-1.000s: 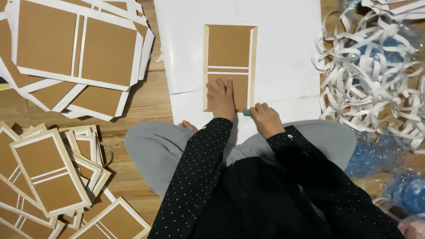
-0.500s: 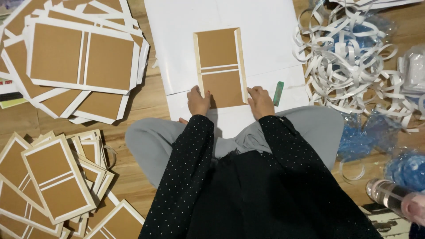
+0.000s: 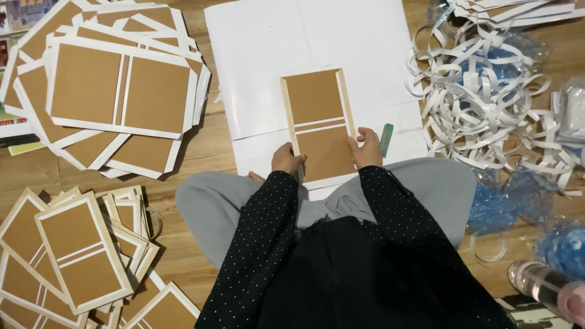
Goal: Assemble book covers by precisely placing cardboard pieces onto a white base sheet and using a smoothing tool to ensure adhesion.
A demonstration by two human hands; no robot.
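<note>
Cardboard dominates the head view: a brown two-panel board with pale edging lies upright on a large white sheet spread over the wooden floor, directly ahead of the seated person's knees. The left hand pinches the board's lower left edge, fingers closed on it; the right hand presses and grips the lower right edge. A small green tool lies just beside the right hand, untouched.

Judging by the piles, much is already done: a fanned stack of wider boards sits at upper left, a heap of narrower ones at lower left, all matte brown with white borders. Curly white paper strips, thin and tangled, pile up at right over crinkled blue plastic. How many boards remain cannot be told.
</note>
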